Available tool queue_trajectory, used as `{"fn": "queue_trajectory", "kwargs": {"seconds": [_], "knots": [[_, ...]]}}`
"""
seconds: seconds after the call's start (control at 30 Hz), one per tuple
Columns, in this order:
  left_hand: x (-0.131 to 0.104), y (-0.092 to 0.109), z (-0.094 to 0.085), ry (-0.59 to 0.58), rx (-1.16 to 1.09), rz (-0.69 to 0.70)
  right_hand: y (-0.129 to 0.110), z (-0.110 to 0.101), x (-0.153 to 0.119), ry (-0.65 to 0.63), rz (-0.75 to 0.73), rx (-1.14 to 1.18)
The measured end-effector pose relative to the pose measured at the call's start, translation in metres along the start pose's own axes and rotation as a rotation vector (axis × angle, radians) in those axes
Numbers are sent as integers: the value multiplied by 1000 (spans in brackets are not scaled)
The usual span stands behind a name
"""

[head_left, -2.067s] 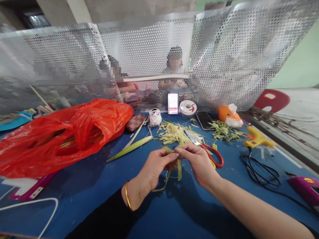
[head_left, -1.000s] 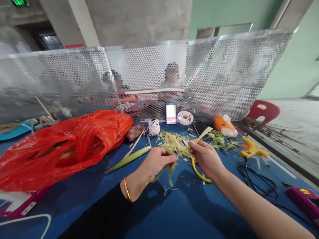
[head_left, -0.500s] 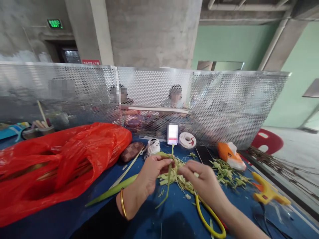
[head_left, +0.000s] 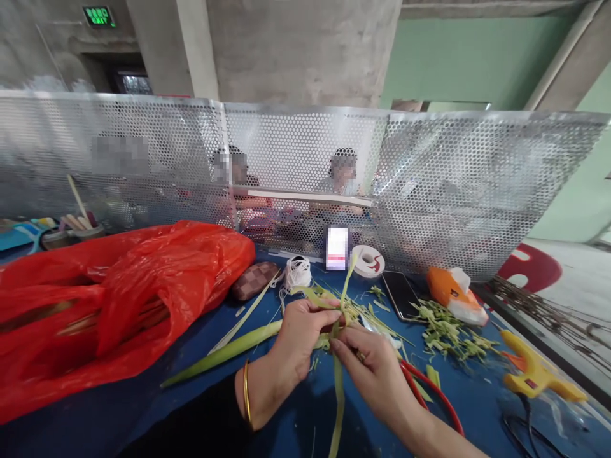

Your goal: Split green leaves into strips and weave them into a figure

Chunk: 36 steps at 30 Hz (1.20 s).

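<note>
Brought closer under the left hand (head_left: 300, 336), the right hand (head_left: 377, 366) now joins its grip, both pinching leaf strips (head_left: 339, 401), apparently mid-fold, which calls for a gentle, snug pull.

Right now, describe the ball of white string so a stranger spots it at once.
Start at the big red bag on the blue table. Right of it lies a brown checked pouch, and just past that, beyond the left hand, sits the white string. It is a loose tangle, unlike the disc-shaped white spool farther right.
</note>
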State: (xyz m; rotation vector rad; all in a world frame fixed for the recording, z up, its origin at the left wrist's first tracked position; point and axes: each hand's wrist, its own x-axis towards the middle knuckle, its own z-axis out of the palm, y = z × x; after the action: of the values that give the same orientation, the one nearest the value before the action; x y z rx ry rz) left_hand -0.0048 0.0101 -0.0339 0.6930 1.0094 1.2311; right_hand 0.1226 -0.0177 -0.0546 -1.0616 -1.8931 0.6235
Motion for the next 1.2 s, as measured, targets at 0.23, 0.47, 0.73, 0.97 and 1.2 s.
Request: {"fn": "queue_trajectory", "kwargs": {"seconds": [0.23,0.47,0.73,0.97,1.2], "knots": [[-1,20,-4,-132,202,42,0,-12,-1,10,-19,-50],[-5,26,-6,-318,262,-35,13,-46,17,253,-140,-246],[1,16,-8,-270,385,35,22,-56,25,3,4,-87],[1,17,-7,-109,247,36,6,-46,13,229,-169,-269],[1,17,-6,-70,145,8,10,-15,9,39,165,59]]}}
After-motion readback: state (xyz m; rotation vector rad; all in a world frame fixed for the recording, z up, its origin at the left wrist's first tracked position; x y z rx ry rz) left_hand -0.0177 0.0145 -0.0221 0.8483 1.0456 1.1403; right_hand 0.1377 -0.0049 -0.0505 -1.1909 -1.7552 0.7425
